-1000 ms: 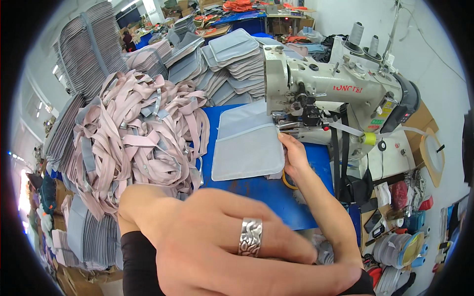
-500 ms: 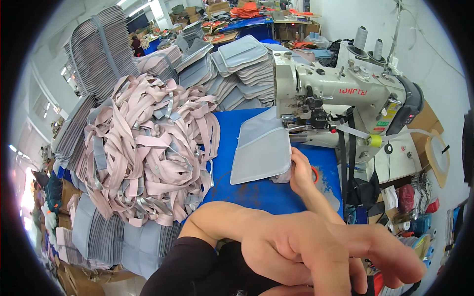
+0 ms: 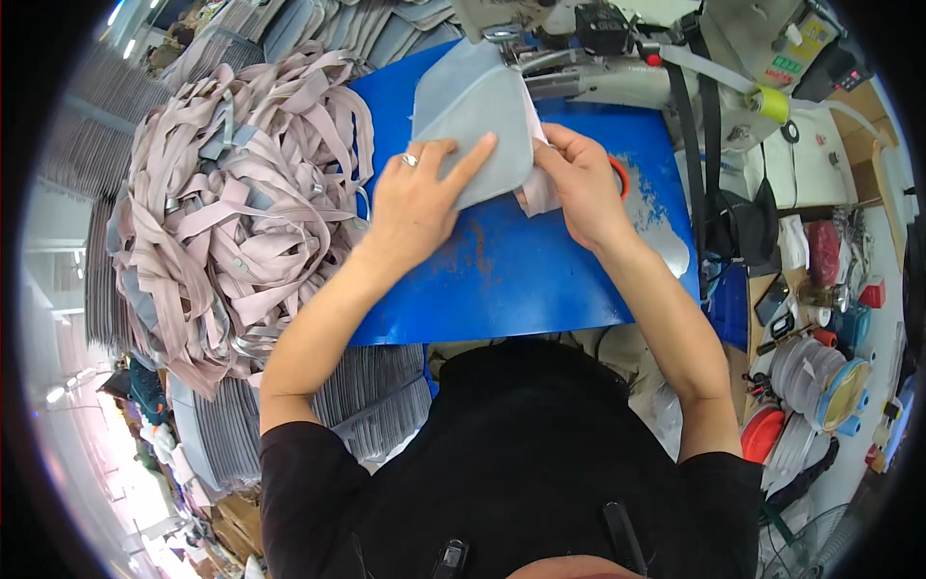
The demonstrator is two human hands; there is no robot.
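A grey, round-cornered fabric panel with a slanting seam lies partly under the sewing machine's head. My left hand, with a ring on one finger, grips the panel's left edge; one digit stretches over its upper face, and the other fingertips are partly hidden. At the panel's right edge my right hand is closed, thumb and fingers pinching the edge. A pale pink fabric piece shows beneath the panel, next to my right fingers. The sewing machine stands just beyond both hands.
Left of the panel rises a heap of pink straps. Bundled grey panels stand below the blue tabletop. Orange-handled scissors lie beside my right hand. Black straps hang at the machine's right.
My left hand has come from the lower right foreground onto the panel's left edge. My right hand stays at the right edge. The whole view has tilted down.
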